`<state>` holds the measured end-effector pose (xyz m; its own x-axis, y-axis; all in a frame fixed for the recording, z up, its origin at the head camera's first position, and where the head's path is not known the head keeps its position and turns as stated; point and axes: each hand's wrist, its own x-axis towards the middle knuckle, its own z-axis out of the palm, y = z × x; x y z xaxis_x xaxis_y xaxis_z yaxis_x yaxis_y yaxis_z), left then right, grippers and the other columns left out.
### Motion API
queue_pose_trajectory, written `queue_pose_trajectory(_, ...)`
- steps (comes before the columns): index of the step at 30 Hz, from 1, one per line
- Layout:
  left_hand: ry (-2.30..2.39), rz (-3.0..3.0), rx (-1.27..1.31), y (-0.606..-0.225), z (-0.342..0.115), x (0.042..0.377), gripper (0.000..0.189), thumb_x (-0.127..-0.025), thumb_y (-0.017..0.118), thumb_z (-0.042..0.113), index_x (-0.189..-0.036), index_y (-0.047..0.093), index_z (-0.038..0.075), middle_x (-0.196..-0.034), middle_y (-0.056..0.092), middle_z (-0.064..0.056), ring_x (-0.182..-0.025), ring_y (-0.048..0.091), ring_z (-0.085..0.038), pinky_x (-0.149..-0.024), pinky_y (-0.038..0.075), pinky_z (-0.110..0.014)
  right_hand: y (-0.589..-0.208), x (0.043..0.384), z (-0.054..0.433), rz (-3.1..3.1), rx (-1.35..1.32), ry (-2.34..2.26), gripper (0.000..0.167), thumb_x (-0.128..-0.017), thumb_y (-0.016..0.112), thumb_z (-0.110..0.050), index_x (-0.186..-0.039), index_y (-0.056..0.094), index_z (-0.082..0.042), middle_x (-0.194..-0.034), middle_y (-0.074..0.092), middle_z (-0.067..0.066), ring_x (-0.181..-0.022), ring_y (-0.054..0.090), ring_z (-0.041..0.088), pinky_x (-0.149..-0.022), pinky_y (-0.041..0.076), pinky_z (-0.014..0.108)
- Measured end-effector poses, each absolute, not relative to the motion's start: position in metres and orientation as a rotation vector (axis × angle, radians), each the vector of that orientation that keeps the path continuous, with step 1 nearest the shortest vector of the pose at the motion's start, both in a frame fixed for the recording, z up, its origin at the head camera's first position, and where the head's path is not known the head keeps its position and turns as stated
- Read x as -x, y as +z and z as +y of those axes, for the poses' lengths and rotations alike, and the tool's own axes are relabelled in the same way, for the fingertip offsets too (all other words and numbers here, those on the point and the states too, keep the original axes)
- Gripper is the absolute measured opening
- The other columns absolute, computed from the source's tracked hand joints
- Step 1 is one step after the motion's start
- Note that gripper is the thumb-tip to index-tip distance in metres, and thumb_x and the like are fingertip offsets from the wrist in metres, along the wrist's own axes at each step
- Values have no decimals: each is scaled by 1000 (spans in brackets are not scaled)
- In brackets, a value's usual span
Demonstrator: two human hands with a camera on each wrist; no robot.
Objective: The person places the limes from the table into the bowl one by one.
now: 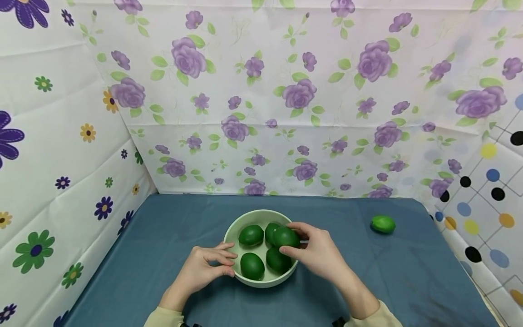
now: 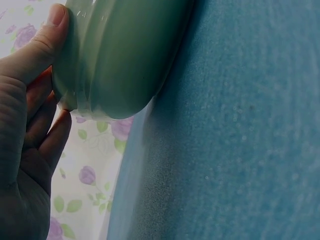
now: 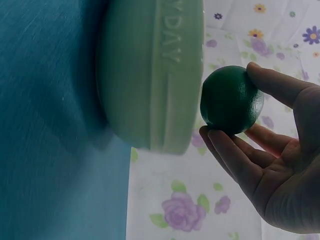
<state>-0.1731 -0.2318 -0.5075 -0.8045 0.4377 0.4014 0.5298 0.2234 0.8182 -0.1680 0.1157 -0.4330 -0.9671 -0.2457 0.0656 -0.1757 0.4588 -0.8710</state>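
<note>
A pale green bowl (image 1: 261,284) with several dark green limes (image 1: 252,266) in it stands on the blue-covered table. My left hand (image 1: 206,269) holds the bowl at its left side; in the left wrist view, the thumb and fingers lie at the rim. Between thumb and fingers, my right hand (image 1: 320,252) pinches a dark green lime (image 1: 286,238) over the right part of the bowl. The right wrist view has that lime (image 3: 231,100) just above the rim, with raised letters on the bowl's outer wall (image 3: 145,75).
A brighter green lime (image 1: 382,224) lies apart on the table (image 1: 408,272), toward the back right. Flower-patterned sheets (image 1: 261,91) stand behind and on the left, and a dotted sheet (image 1: 490,218) on the right.
</note>
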Motion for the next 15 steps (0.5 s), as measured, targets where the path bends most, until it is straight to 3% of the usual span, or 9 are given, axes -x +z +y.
queue_pose_trajectory(11, -1645, -2353, 986, -510, -231, 175, 17, -80, 92, 10, -95, 87, 3, -106, 82, -8, -126, 68, -41, -121, 46, -29, -439, 182, 90, 2668, 540, -1399, 60, -93, 88, -39, -144, 67, -14, -126, 74, 4, -105, 75, 22, -81, 68, 34)
queue_pose_trajectory(15, -1639, -2373, 969, -509, -231, 174, 18, -80, 93, 11, -95, 87, 4, -106, 82, -6, -126, 68, -42, -120, 47, -28, -442, 184, 80, 2747, 619, -1279, 57, -93, 88, -38, -142, 69, -16, -124, 75, 2, -101, 74, 17, -78, 67, 33)
